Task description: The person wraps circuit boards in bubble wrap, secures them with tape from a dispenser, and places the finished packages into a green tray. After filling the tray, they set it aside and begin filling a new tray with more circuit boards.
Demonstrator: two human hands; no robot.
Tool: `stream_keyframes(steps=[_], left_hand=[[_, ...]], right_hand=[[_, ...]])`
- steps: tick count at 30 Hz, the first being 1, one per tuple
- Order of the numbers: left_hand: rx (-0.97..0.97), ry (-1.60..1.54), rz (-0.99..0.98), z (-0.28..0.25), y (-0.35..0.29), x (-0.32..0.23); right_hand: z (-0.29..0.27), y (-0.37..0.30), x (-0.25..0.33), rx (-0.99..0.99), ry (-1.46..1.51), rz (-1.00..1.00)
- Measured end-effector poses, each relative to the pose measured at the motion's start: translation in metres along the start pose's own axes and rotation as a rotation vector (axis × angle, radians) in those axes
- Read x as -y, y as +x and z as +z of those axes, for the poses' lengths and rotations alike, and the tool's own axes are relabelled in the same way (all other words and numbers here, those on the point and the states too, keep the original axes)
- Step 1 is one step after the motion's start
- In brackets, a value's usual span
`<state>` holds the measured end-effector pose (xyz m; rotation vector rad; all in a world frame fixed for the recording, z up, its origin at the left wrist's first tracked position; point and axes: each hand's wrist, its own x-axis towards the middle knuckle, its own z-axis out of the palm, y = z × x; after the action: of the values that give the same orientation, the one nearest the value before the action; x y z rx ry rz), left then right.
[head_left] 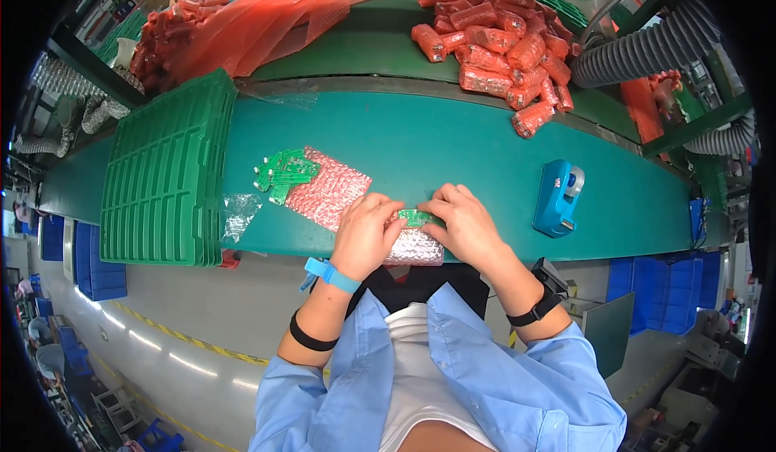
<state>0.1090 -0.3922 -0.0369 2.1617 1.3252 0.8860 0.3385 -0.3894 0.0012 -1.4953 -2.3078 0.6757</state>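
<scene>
Light-blue shirt (517,379) sleeves lie nearest, with one blue wristband (333,275) on the left wrist and one black band (535,313) on the right forearm. Left hand (365,230) and right hand (462,224), two counted, are nearly closed, thumbs and fingers pinching opposite ends of one green circuit board (415,218). Said board sits above silvery-pink bubble wrap (416,247) that reaches the near bench edge. Farther left, pink bubble wrap (335,185) lies partly under a pile of green boards (284,173), overlapping too closely to count; whether both wraps join is hidden by the left hand. Open bench top (477,157) extends from the right hand to one blue tape dispenser (555,200). One stack of green trays (162,177) bounds the left side. Beyond the far edge, red wrapped packages (501,35) form a heap; their pale label marks are illegible at this size.
</scene>
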Motion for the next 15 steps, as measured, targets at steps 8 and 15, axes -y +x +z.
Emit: stream_keyframes(steps=[8, 15], left_hand=[[0.010, -0.173, -0.005, -0.011, -0.011, -0.022], [-0.203, -0.007, -0.020, -0.004, -0.023, -0.031]], right_hand=[[-0.005, -0.006, -0.009, 0.041, 0.286, -0.073], [0.012, -0.019, -0.002, -0.301, -0.068, -0.183]])
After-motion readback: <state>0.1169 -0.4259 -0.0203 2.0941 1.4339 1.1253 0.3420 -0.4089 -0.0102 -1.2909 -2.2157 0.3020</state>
